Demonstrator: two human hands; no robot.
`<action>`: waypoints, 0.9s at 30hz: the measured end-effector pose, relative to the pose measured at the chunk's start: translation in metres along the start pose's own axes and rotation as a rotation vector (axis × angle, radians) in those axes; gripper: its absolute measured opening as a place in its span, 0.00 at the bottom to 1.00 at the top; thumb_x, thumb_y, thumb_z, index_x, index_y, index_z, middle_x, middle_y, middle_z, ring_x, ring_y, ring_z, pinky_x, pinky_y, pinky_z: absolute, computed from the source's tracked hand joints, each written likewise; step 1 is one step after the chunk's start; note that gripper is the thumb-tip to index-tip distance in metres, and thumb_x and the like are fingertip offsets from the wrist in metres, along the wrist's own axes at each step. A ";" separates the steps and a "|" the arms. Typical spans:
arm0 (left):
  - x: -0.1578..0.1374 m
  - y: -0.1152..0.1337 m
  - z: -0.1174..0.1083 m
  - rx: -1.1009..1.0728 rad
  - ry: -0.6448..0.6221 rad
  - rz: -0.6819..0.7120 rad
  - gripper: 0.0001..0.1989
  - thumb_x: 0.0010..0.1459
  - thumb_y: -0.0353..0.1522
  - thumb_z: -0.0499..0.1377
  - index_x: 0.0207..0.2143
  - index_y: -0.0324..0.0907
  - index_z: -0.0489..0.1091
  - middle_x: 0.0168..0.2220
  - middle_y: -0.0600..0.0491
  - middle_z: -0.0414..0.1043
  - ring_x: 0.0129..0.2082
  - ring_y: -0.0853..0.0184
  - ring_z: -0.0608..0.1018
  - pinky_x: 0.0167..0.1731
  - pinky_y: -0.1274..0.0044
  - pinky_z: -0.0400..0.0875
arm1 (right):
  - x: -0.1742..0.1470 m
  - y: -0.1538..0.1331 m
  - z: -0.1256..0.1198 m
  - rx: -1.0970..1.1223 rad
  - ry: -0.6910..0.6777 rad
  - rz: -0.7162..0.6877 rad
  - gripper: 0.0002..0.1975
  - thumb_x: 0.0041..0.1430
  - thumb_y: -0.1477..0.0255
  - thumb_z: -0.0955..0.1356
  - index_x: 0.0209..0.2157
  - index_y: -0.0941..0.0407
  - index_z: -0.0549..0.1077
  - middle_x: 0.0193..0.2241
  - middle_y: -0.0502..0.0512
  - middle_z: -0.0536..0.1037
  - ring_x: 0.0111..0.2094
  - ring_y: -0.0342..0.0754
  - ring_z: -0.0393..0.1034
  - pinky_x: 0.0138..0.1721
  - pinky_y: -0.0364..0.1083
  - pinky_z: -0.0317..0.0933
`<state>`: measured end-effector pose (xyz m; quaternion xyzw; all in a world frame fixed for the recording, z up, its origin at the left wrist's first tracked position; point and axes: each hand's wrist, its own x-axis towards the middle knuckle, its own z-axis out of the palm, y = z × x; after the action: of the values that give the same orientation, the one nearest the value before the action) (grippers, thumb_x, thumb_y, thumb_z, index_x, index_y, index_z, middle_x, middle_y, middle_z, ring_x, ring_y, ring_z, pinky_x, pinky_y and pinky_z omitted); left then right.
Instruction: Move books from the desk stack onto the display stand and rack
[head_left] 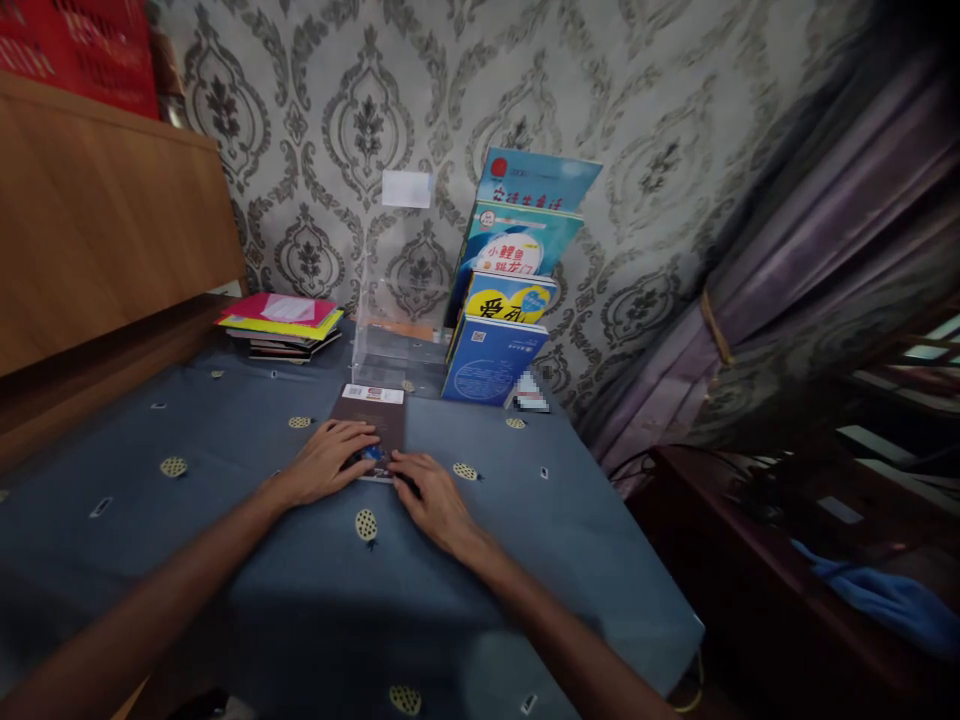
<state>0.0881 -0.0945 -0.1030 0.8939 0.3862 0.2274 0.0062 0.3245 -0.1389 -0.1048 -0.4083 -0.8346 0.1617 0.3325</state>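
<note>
A dark brown book (382,425) with a white barcode strip along its far end lies flat on the tablecloth in front of me. My left hand (326,462) rests on its left side, fingers stretched over the cover. At the near right corner, my right hand (435,500) touches the book with its fingertips, its fingers apart and bent a little. Just behind the book stands a clear plastic rack (361,325). Its right side holds several upright books in steps, with a blue book (491,360) in front and a teal book (517,240) further back.
At the back left lies a stack of books and papers (285,325), pink and yellow on top. A wooden cabinet (112,220) borders the left side. The blue tablecloth (247,600) ends at the right, near a purple curtain (660,380) and a dark red piece of furniture (720,530).
</note>
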 end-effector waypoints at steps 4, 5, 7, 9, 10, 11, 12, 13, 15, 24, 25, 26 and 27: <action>0.000 -0.008 0.005 -0.002 0.020 -0.044 0.23 0.69 0.46 0.49 0.58 0.44 0.70 0.63 0.46 0.67 0.64 0.56 0.67 0.62 0.61 0.61 | 0.016 0.018 0.004 -0.015 0.004 0.000 0.16 0.65 0.73 0.65 0.53 0.55 0.75 0.56 0.64 0.76 0.59 0.54 0.69 0.62 0.60 0.59; 0.000 -0.010 0.006 0.003 0.023 -0.062 0.24 0.69 0.46 0.50 0.58 0.44 0.69 0.64 0.45 0.65 0.65 0.55 0.66 0.63 0.60 0.61 | 0.021 0.025 0.006 -0.018 0.006 -0.004 0.17 0.66 0.72 0.65 0.54 0.56 0.75 0.57 0.64 0.75 0.60 0.55 0.68 0.63 0.60 0.58; 0.000 -0.015 0.010 0.014 0.025 -0.107 0.25 0.68 0.46 0.51 0.59 0.43 0.69 0.66 0.43 0.62 0.66 0.53 0.64 0.63 0.57 0.60 | 0.034 0.039 0.010 -0.028 0.009 -0.004 0.18 0.66 0.72 0.64 0.55 0.56 0.74 0.58 0.64 0.74 0.61 0.54 0.67 0.64 0.60 0.57; 0.000 -0.018 0.013 0.020 0.024 -0.147 0.25 0.67 0.46 0.53 0.60 0.43 0.68 0.66 0.43 0.61 0.67 0.51 0.62 0.63 0.56 0.60 | 0.050 0.053 0.014 -0.051 0.018 0.020 0.18 0.66 0.71 0.65 0.55 0.56 0.74 0.58 0.64 0.74 0.61 0.54 0.67 0.64 0.59 0.57; 0.000 -0.018 0.014 0.018 0.022 -0.160 0.25 0.67 0.46 0.53 0.60 0.43 0.68 0.66 0.43 0.61 0.67 0.51 0.62 0.63 0.56 0.60 | 0.058 0.060 0.016 -0.064 0.026 0.034 0.18 0.65 0.71 0.65 0.55 0.56 0.74 0.59 0.64 0.74 0.61 0.54 0.67 0.63 0.59 0.58; 0.000 -0.019 0.014 0.011 0.021 -0.169 0.25 0.67 0.46 0.54 0.61 0.44 0.67 0.66 0.43 0.61 0.67 0.51 0.62 0.63 0.56 0.60 | 0.066 0.067 0.017 -0.077 0.035 0.048 0.18 0.65 0.71 0.65 0.55 0.56 0.74 0.59 0.64 0.74 0.61 0.55 0.67 0.63 0.59 0.58; 0.000 -0.018 0.014 0.001 0.023 -0.175 0.25 0.67 0.45 0.54 0.61 0.44 0.67 0.66 0.44 0.61 0.68 0.51 0.62 0.64 0.57 0.60 | 0.073 0.072 0.019 -0.088 0.046 0.058 0.19 0.65 0.71 0.65 0.55 0.57 0.74 0.59 0.65 0.73 0.61 0.56 0.67 0.63 0.60 0.59; -0.001 -0.018 0.014 -0.013 0.025 -0.179 0.25 0.67 0.44 0.54 0.61 0.44 0.67 0.67 0.44 0.61 0.68 0.52 0.61 0.64 0.57 0.59 | 0.080 0.077 0.020 -0.095 0.057 0.063 0.19 0.65 0.71 0.64 0.56 0.57 0.74 0.59 0.65 0.73 0.61 0.57 0.66 0.63 0.61 0.59; -0.001 -0.016 0.013 -0.050 0.027 -0.191 0.24 0.67 0.43 0.55 0.61 0.44 0.67 0.67 0.44 0.61 0.68 0.53 0.61 0.65 0.59 0.58 | 0.090 0.083 0.022 -0.106 0.072 0.064 0.20 0.65 0.70 0.64 0.56 0.57 0.73 0.59 0.65 0.73 0.62 0.58 0.66 0.63 0.62 0.58; -0.002 -0.017 0.012 -0.217 0.080 -0.286 0.21 0.66 0.39 0.56 0.59 0.42 0.68 0.68 0.42 0.57 0.69 0.55 0.60 0.66 0.60 0.57 | 0.094 0.098 0.030 -0.134 0.075 0.027 0.22 0.66 0.67 0.61 0.56 0.60 0.74 0.59 0.68 0.72 0.61 0.61 0.66 0.62 0.63 0.60; -0.002 -0.017 0.012 -0.226 0.071 -0.293 0.21 0.66 0.39 0.56 0.59 0.42 0.68 0.68 0.42 0.57 0.69 0.55 0.60 0.67 0.60 0.56 | 0.093 0.100 0.031 -0.133 0.073 0.023 0.22 0.67 0.66 0.60 0.56 0.60 0.74 0.59 0.68 0.72 0.61 0.61 0.67 0.62 0.63 0.60; -0.002 -0.017 0.011 -0.232 0.061 -0.296 0.21 0.66 0.39 0.56 0.59 0.41 0.68 0.68 0.41 0.57 0.69 0.56 0.59 0.67 0.60 0.56 | 0.093 0.101 0.031 -0.128 0.073 0.015 0.22 0.67 0.66 0.60 0.56 0.59 0.74 0.60 0.67 0.72 0.61 0.60 0.67 0.62 0.63 0.60; -0.002 -0.017 0.009 -0.233 0.053 -0.295 0.21 0.67 0.38 0.55 0.59 0.42 0.67 0.68 0.41 0.57 0.69 0.56 0.59 0.67 0.60 0.56 | 0.093 0.103 0.031 -0.120 0.075 0.004 0.22 0.67 0.65 0.60 0.56 0.59 0.73 0.60 0.66 0.72 0.61 0.60 0.67 0.62 0.63 0.60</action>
<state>0.0790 -0.0823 -0.1154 0.8145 0.4842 0.2907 0.1327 0.3211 -0.0026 -0.1437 -0.4351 -0.8288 0.0966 0.3382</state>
